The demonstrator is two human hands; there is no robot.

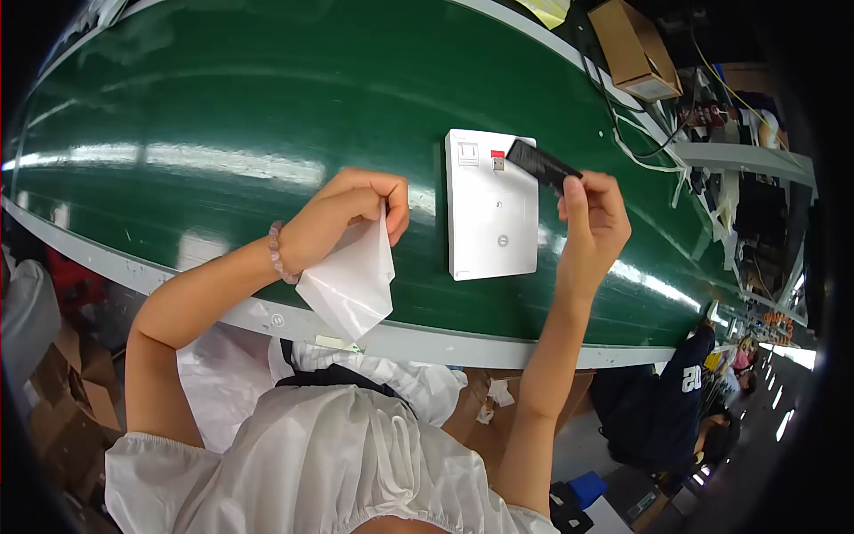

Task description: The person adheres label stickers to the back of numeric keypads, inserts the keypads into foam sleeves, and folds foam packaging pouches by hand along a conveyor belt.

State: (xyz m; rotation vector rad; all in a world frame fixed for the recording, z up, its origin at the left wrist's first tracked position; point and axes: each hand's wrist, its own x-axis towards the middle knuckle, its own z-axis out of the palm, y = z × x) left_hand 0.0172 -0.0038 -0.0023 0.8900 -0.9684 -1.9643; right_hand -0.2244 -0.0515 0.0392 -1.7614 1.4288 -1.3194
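Note:
My left hand (360,203) is closed on the edge of a glossy white sheet (351,280), which hangs down from the fingers over the table's near edge. Between thumb and fingers, my right hand (594,218) grips a flat black rectangular piece (541,164) with faint small print. It is held tilted above the top right corner of a flat white box or panel (480,222). On that white surface are a small red and silver piece resembling a USB plug (497,161), a square marking and small printed marks.
The white panel lies on a long green belt-like tabletop (267,89) with a pale metal rim (427,343). A cardboard box (633,49) and cables stand beyond the far edge. To the right, a person in dark clothing (663,387) is close to the line. More cartons (84,383) are at lower left.

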